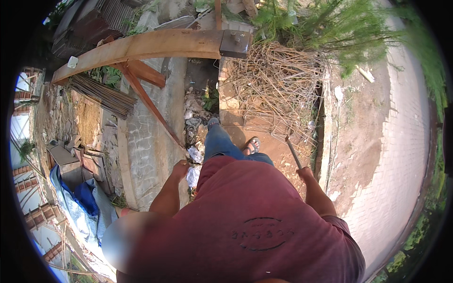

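My right hand (306, 173) is closed round the near end of a grey metal bar (294, 153). The bar slants forward and left, and its tip with a short crosspiece is near the edge of a pile of bent, rusty steel-rod stirrups (278, 87). My left hand (180, 169) is curled shut at my left side, close to the ditch; whatever it may hold is hidden. Ahead, a long rust-brown beam (160, 45) stands on slanted legs, with a dark metal block (236, 43) at its right end.
Between concrete edges runs a ditch with white plastic litter (193, 174). A bundle of straight rods (104, 96) lies at left, with a blue tarp (85, 195) nearer. Green branches (330, 28) hang over the far right; pale paving (396, 141) extends along the right.
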Tool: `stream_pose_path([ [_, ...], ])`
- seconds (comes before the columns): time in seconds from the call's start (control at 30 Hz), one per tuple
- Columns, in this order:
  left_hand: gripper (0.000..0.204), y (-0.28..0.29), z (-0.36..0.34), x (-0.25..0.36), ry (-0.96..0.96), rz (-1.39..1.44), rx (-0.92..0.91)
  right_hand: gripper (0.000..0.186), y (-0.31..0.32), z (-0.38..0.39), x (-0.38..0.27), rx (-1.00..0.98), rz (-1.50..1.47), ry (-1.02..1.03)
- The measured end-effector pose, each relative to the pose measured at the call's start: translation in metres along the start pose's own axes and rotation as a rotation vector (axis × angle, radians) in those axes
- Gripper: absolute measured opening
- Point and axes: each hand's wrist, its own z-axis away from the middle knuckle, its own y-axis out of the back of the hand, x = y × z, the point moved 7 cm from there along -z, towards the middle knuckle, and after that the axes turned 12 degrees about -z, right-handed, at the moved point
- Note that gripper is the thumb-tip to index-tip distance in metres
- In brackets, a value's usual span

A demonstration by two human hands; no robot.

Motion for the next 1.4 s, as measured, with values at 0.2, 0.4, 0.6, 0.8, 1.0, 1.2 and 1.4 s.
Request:
stream_pose_path([
  [0.2,0.044,0.068,0.012,0.062,-0.085,0.221,0.179,0.028,-0.020,-0.054,0.120,-0.067,0.137,-0.202],
  [0.4,0.047,0.084,0.027,0.040,-0.053,0.131,0.235,0.039,-0.055,-0.071,0.025,-0.059,0.458,0.084],
  [0.6,0.049,0.002,0.001,-0.063,0.127,0.076,0.142,0.046,-0.018,0.074,-0.180,-0.082,0.367,0.656],
  [0.8,0.047,0.023,-0.016,-0.005,-0.041,-0.075,0.243,0.033,-0.009,0.160,-0.299,-0.035,0.217,1.130],
  [1.0,0.048,0.059,-0.055,0.015,-0.095,0.081,0.334,0.027,-0.073,0.309,-0.535,-0.373,-0.033,1.336],
  [1.2,0.046,0.089,-0.088,0.040,0.034,0.239,0.277,0.022,-0.150,0.341,-0.741,-0.147,0.330,1.637],
  [1.4,0.045,0.089,-0.146,0.038,0.027,0.428,0.333,0.040,-0.234,0.383,-0.848,0.261,0.679,1.904],
])
